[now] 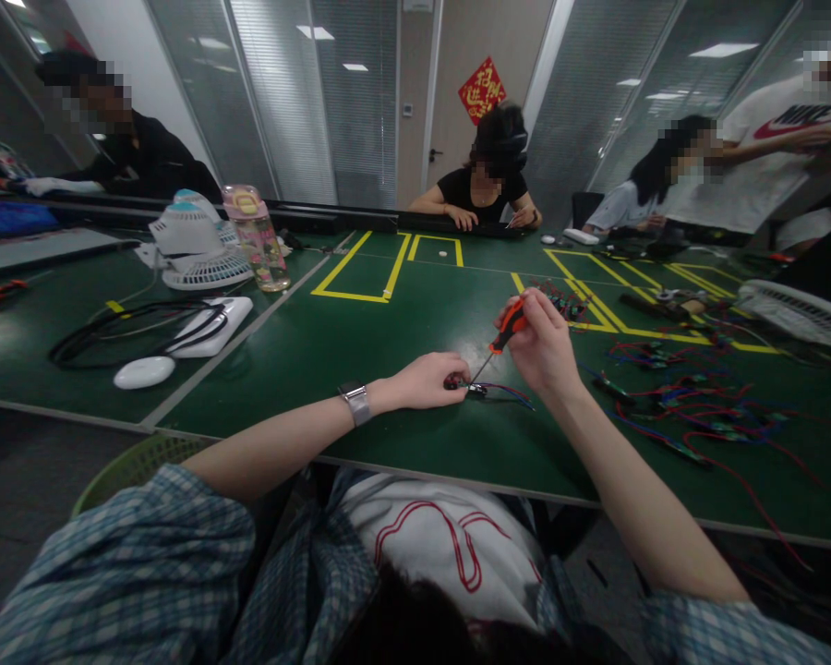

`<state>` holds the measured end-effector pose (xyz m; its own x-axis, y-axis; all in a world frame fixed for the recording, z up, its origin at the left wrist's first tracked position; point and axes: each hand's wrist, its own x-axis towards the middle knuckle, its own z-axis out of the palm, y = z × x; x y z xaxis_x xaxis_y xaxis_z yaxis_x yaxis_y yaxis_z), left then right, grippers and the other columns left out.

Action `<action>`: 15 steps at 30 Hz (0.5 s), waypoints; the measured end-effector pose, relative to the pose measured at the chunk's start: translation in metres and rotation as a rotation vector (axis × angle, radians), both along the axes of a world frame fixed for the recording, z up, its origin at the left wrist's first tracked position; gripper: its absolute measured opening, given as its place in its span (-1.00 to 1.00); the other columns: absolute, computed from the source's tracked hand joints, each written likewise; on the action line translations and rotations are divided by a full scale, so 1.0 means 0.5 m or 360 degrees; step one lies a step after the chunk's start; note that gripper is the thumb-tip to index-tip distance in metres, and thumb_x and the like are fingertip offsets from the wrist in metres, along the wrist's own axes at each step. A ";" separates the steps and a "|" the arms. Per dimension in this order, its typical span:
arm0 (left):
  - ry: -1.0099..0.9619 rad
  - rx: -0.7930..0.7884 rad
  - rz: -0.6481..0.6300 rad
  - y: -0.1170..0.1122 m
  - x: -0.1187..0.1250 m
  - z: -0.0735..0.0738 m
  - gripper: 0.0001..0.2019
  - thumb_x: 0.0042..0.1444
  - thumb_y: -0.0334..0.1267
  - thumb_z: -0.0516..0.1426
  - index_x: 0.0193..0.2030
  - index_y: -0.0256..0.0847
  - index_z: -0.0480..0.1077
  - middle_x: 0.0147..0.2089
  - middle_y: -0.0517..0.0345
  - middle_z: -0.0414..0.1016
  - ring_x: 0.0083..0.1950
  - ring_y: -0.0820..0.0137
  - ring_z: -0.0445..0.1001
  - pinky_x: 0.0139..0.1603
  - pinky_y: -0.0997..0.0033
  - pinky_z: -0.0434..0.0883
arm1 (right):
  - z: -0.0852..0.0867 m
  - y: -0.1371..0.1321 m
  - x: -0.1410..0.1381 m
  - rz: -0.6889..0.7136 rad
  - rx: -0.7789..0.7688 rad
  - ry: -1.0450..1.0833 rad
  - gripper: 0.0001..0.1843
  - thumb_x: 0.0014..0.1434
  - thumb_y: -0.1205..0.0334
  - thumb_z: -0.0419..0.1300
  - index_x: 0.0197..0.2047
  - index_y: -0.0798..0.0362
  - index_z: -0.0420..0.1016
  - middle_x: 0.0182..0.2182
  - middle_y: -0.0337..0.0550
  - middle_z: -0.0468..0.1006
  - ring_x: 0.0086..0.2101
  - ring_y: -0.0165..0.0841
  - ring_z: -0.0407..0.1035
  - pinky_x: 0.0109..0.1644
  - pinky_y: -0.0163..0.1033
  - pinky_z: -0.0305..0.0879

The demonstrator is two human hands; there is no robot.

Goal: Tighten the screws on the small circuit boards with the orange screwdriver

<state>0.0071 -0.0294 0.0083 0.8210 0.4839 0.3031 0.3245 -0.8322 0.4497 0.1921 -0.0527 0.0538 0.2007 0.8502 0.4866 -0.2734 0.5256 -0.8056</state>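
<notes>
My right hand (541, 349) is closed round a screwdriver (507, 331) with an orange and black handle, its thin shaft slanting down to the left. The tip meets a small dark part (472, 390) with red and blue wires on the green table (360, 342). My left hand (426, 380), a watch on its wrist, pinches that small part and holds it against the table. Both forearms reach out from checked sleeves.
A tangle of red and blue wired parts (692, 406) lies to the right. Left of me are a black cable coil (131, 332), a white oval device (144, 372), a white fan (195, 245) and a pink bottle (256, 238). Several people sit along the far side.
</notes>
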 end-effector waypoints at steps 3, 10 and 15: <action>-0.0002 0.0004 -0.0005 0.001 0.000 -0.002 -0.87 0.11 -0.33 0.17 -0.20 -0.27 0.46 -0.20 0.12 0.49 -0.23 0.42 0.44 -0.19 0.50 0.34 | -0.003 0.005 0.006 0.0028 0.0016 -0.0024 -0.78 0.07 0.01 0.35 -0.24 -0.13 0.50 -0.45 -0.34 0.52 -0.44 -0.45 0.44 -0.31 -0.28 0.45; -0.0026 0.0023 -0.0024 0.006 0.000 -0.008 -0.87 0.13 -0.30 0.17 -0.20 -0.29 0.46 -0.21 0.11 0.48 -0.23 0.42 0.44 -0.20 0.50 0.34 | -0.001 -0.001 0.001 0.0165 -0.0063 0.0079 -0.76 0.01 0.03 0.40 -0.25 -0.13 0.53 -0.45 -0.38 0.54 -0.43 -0.48 0.46 -0.28 -0.31 0.47; -0.0005 0.0004 -0.0012 0.004 0.001 -0.007 -0.87 0.13 -0.31 0.17 -0.19 -0.28 0.47 -0.20 0.10 0.49 -0.22 0.42 0.45 -0.20 0.51 0.35 | 0.006 -0.007 0.001 0.0233 -0.0084 -0.0024 -0.71 0.06 0.03 0.35 -0.14 -0.16 0.49 -0.43 -0.38 0.54 -0.42 -0.47 0.47 -0.23 -0.29 0.48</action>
<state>0.0075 -0.0272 0.0049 0.8236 0.4767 0.3072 0.3165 -0.8359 0.4485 0.1925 -0.0561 0.0568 0.0654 0.8945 0.4424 -0.3318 0.4376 -0.8357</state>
